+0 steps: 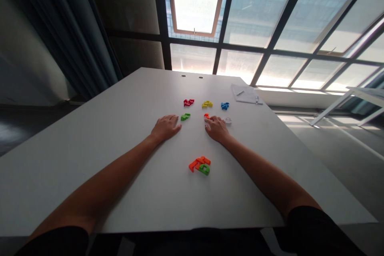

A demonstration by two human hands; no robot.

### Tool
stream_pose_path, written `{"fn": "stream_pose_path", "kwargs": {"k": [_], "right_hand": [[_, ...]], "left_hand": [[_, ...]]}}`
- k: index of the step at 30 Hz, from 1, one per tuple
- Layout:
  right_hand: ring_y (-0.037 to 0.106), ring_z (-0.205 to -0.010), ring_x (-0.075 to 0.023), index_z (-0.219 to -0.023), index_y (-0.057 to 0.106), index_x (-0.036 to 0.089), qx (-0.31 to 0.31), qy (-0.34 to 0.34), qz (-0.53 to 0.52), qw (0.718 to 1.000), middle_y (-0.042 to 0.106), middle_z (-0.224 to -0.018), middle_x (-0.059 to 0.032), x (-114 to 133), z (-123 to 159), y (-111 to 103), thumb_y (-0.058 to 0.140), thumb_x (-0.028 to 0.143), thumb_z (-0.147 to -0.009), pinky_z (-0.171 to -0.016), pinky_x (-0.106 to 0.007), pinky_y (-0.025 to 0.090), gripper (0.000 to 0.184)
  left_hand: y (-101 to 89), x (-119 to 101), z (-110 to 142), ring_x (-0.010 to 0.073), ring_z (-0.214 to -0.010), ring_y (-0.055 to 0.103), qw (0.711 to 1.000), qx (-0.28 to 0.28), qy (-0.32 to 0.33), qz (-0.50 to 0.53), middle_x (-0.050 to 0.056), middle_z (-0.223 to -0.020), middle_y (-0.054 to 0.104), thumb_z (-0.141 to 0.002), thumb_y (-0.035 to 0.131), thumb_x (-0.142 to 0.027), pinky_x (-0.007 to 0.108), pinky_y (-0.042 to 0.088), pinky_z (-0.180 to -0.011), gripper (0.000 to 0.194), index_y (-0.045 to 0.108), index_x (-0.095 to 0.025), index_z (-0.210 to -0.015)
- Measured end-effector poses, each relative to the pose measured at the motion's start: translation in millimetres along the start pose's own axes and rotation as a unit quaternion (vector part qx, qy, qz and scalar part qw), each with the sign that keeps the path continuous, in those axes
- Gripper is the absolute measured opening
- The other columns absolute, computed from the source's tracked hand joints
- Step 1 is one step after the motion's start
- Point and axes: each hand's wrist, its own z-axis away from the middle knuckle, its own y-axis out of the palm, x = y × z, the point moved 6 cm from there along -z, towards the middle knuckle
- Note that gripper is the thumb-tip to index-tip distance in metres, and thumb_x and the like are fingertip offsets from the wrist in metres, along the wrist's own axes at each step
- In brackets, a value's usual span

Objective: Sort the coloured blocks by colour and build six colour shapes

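My left hand (165, 127) rests on the white table, fingers and thumb apart, with nothing visible in it. Just beyond its fingertips lies a small group of green plastic pieces (185, 117). My right hand (217, 128) lies across the table, thumb apart from the fingers. Its fingertips are at an orange plastic piece (207, 116) and partly cover what lies there; contact cannot be made out. To the right of that hand is a clear or white piece (228, 120). Closer to me sits a pile of orange pieces (196, 163) with a green piece (204, 169) at its front.
Farther back, red pieces (189, 103), yellow pieces (207, 104) and blue pieces (225, 106) form a row on the table (144, 204). White paper (246, 93) with a pen-like item lies at the back right. Windows and a dark curtain (69, 20) stand beyond.
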Motion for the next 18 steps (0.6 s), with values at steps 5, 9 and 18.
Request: {"fn": "stream_pose_path", "kwargs": {"k": [5,9,18], "right_hand": [[0.066,-0.132,-0.0349,-0.146,0.079,0.019,-0.038,-0.019,-0.047,0.998,0.074,-0.142,-0.0200,2,6,-3,0.057,0.026,-0.111,-0.118,-0.048,0.049,0.042],[0.073,-0.110,-0.0263,-0.120,0.086,0.017,0.018,-0.125,-0.219,0.967,0.083,-0.119,-0.0128,14,13,-6,0.063,0.018,-0.105,-0.104,-0.038,0.056,0.028],[0.071,-0.087,-0.0152,-0.114,0.092,0.022,0.373,-0.301,-0.324,0.816,0.082,-0.102,-0.0032,48,49,-18,0.089,0.034,-0.094,-0.082,-0.024,0.054,0.024]], "left_hand": [[-0.7,0,0,0.0313,-0.160,0.054,1.000,-0.001,0.001,-0.001,0.011,-0.171,0.061,-0.111,0.053,-0.049,0.047,0.045,-0.131,0.053,0.064,-0.028,-0.158],[0.2,-1,1,0.0318,-0.160,0.054,1.000,0.000,0.000,-0.005,0.013,-0.172,0.060,-0.111,0.052,-0.048,0.049,0.045,-0.131,0.055,0.063,-0.024,-0.160],[1.6,-1,1,0.0317,-0.159,0.055,1.000,-0.007,-0.003,-0.001,0.011,-0.171,0.062,-0.111,0.055,-0.048,0.047,0.045,-0.130,0.053,0.064,-0.028,-0.159]]}}
